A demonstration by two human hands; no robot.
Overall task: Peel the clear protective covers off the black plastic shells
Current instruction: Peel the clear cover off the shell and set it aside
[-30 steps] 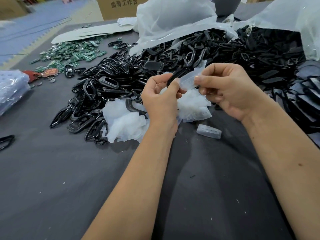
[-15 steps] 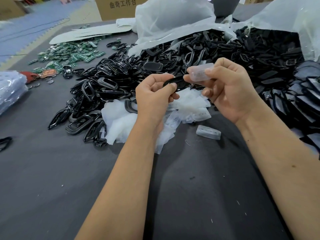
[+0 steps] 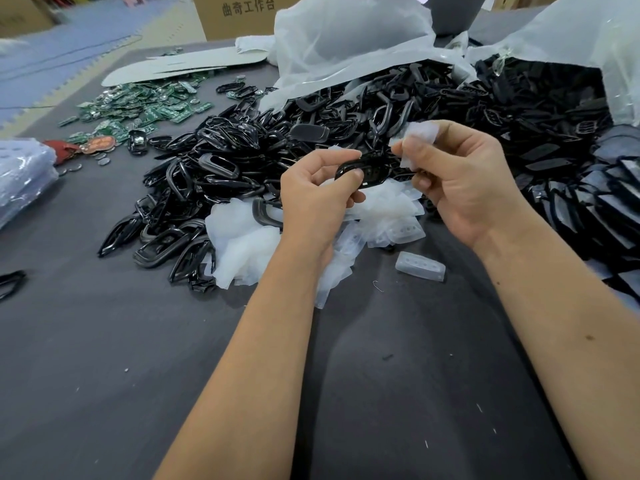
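My left hand (image 3: 313,195) grips a black plastic shell (image 3: 372,169) by its left end, holding it above the table. My right hand (image 3: 460,178) pinches a clear protective cover (image 3: 420,133) between thumb and fingers, just above the shell's right end; whether the cover still touches the shell I cannot tell. Beneath my hands lies a heap of clear peeled covers (image 3: 249,240). One more clear cover (image 3: 420,266) lies alone on the table at the right.
A large pile of black shells and frames (image 3: 221,168) spreads from the left across the back to the right (image 3: 540,109). Green circuit boards (image 3: 138,112) lie at the far left. White plastic bags (image 3: 346,39) and a cardboard box (image 3: 239,12) stand behind. The dark grey table (image 3: 104,375) stretches toward me.
My right hand pulled the clear cover up and to the right away from the black shell. My left hand kept hold of the shell, which now lies flatter and more exposed.
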